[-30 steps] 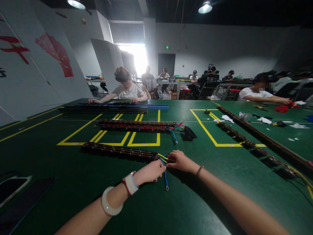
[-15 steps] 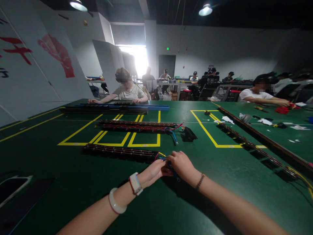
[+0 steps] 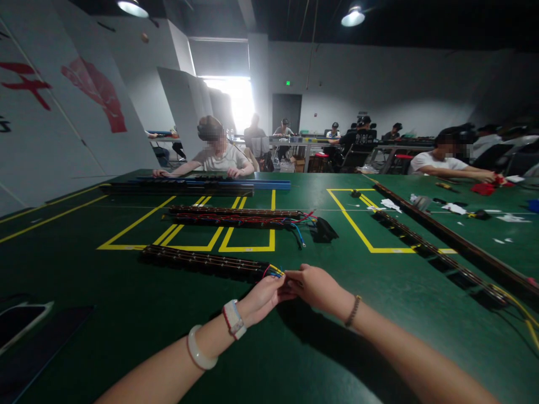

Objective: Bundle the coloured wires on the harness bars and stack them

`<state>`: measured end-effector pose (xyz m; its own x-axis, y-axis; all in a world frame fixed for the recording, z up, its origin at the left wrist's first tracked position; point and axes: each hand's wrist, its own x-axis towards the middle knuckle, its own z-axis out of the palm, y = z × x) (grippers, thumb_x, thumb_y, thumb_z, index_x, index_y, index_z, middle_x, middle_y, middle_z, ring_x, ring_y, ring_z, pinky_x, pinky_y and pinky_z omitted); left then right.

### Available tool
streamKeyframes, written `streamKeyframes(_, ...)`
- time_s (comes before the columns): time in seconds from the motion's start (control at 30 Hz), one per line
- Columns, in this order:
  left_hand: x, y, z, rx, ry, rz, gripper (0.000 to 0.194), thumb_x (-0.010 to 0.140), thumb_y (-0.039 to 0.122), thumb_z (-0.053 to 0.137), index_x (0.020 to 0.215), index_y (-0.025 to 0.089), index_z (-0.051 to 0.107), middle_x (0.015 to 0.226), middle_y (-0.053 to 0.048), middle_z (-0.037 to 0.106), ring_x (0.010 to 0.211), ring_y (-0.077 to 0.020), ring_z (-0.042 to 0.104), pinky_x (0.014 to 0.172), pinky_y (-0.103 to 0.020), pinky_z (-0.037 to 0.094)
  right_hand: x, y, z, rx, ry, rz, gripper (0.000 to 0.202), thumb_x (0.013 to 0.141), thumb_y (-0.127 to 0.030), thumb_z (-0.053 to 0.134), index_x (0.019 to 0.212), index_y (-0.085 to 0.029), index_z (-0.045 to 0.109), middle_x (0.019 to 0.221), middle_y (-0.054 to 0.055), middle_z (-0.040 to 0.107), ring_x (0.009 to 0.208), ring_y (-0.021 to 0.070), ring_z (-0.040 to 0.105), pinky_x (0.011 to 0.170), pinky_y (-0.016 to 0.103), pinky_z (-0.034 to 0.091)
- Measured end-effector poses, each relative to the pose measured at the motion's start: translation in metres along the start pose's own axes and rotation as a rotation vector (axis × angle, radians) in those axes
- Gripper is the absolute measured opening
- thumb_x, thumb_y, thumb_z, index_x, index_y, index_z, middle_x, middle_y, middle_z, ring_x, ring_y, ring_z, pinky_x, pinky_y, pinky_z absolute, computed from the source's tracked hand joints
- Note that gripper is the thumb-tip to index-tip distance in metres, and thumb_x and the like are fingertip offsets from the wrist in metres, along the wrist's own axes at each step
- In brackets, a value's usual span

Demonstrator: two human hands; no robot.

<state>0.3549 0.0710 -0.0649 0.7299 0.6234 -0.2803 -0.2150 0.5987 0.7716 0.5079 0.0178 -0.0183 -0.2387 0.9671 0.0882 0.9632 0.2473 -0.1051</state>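
Note:
A long black strip assembly lies on the green table, its right end meeting a bundle of yellow, blue and red wires. My left hand is closed on these wires just past the end of the strip. Touching it at the fingertips, my right hand is pinched at the wires' far end; what lies between its fingers is hidden. Behind them rests a second black strip with red and blue wires and a black piece at its right end.
Yellow tape outlines mark the green table. Long strips run down the right side near white scraps. Blue and black rails lie at the far edge before a seated person. A dark flat object is at lower left.
My right hand has shifted slightly right and its wrist has turned. The dark blue piece that hung below my fingers no longer shows. My left hand has hardly moved.

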Motion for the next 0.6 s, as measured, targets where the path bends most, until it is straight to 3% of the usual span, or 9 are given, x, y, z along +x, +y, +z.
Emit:
streamKeyframes(0.13, -0.002, 0.001, 0.001, 0.026, 0.056, -0.016, 0.011, 0.09, 0.02, 0.049, 0.091, 0.01, 0.055, 0.083, -0.005, 0.062, 0.07, -0.0079, 0.058, 0.069, -0.021, 0.046, -0.001, 0.008, -0.011, 0.125, -0.054, -0.009, 0.025, 0.089, -0.028, 0.048, 0.108, -0.03, 0.065, 0.082, 0.002, 0.069, 0.069, 0.0163, 0.062, 0.056, 0.024, 0.037)
streamKeyframes(0.27, -0.003, 0.002, 0.003, 0.079, 0.123, -0.038, 0.011, 0.09, 0.022, 0.05, 0.089, 0.011, 0.054, 0.076, -0.001, 0.057, 0.06, -0.0046, 0.053, 0.055, -0.017, 0.038, 0.003, 0.017, -0.018, 0.158, -0.057, 0.084, 0.02, 0.087, -0.027, 0.052, 0.094, -0.023, 0.071, 0.079, 0.005, 0.07, 0.069, 0.0168, 0.063, 0.056, 0.024, 0.038)
streamKeyframes(0.37, -0.003, 0.003, 0.004, 0.078, 0.168, -0.045, 0.013, 0.088, 0.023, 0.054, 0.082, 0.012, 0.051, 0.068, 0.001, 0.054, 0.059, -0.0061, 0.053, 0.055, -0.018, 0.037, 0.008, 0.025, -0.017, 0.201, -0.042, 0.14, 0.019, 0.086, -0.027, 0.054, 0.095, -0.021, 0.07, 0.08, 0.005, 0.069, 0.068, 0.0154, 0.062, 0.057, 0.023, 0.039)
streamKeyframes(0.5, -0.004, 0.003, 0.004, 0.066, 0.119, -0.045, 0.011, 0.089, 0.018, 0.05, 0.088, 0.009, 0.055, 0.078, -0.005, 0.06, 0.06, -0.0059, 0.052, 0.053, -0.018, 0.035, 0.014, 0.038, -0.014, 0.255, -0.041, 0.208, 0.02, 0.085, -0.031, 0.057, 0.093, -0.018, 0.069, 0.082, 0.006, 0.069, 0.067, 0.0146, 0.061, 0.058, 0.022, 0.04)
streamKeyframes(0.6, -0.002, 0.002, 0.001, 0.062, 0.112, -0.044, 0.013, 0.09, 0.014, 0.046, 0.092, 0.008, 0.057, 0.079, -0.005, 0.059, 0.058, -0.0054, 0.05, 0.05, -0.018, 0.031, 0.019, 0.048, -0.014, 0.326, -0.122, 0.277, 0.027, 0.085, -0.039, 0.057, 0.085, -0.015, 0.069, 0.069, 0.005, 0.067, 0.057, 0.0136, 0.059, 0.053, 0.022, 0.038)
